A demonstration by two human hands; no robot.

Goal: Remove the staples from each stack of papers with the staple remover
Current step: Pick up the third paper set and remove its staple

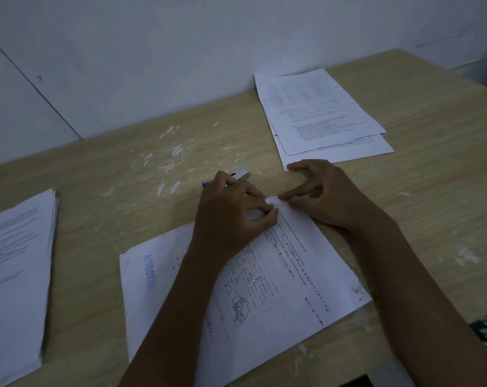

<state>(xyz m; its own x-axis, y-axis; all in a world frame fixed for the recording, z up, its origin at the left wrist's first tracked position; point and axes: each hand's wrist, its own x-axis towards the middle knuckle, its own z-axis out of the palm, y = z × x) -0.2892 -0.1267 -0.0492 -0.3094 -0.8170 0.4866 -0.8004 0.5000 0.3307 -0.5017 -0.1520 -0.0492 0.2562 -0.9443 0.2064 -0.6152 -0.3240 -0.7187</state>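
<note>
Staple remover in left hand

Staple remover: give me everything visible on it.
The staple remover is mostly hidden behind the left hand, whose fingers curl round it. A shiny metal head pokes out past the knuckles, and a bit of blue handle shows at the hand's left edge. It sits just above the table; its working tip is hidden.

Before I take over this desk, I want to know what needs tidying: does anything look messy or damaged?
Yes. The wooden table has white scuffs and flecks scattered across its middle, like scraped paint. The far stack of papers is fanned out, its sheets askew instead of squared. The papers themselves look undamaged.
</note>
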